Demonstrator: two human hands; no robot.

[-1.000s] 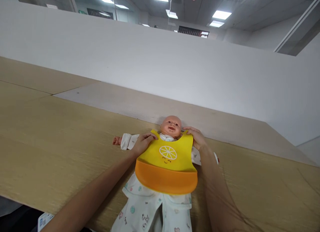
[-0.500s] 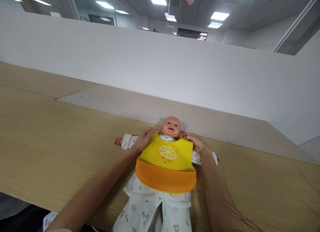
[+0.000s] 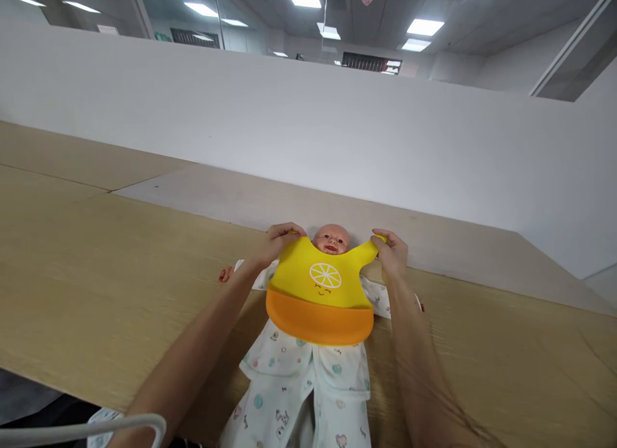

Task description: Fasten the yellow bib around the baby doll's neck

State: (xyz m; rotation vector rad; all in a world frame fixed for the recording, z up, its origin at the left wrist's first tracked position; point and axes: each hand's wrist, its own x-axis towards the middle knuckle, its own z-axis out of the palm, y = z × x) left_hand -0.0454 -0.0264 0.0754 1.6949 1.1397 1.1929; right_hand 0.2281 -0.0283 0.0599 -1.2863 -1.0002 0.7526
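Note:
A baby doll lies on its back, its head toward the wall, dressed in a white patterned outfit. Over its chest is a yellow baby bib with an orange pocket and a citrus-slice face. My left hand pinches the bib's upper left corner beside the doll's head. On the other side, my right hand grips the end of the right neck strap, pulled out and up. The bib's top edge covers the doll's neck. Both of the doll's arms stretch out sideways, partly behind my forearms.
The doll rests on a wooden table, with a pale panel along its back. Behind stands a white wall with glass above. A grey cable crosses the lower left corner, near the table's front edge.
Both hands have lifted the bib's top corners and moved them up toward the doll's head. The right strap is now stretched outward, and the orange pocket has shifted up the doll's body.

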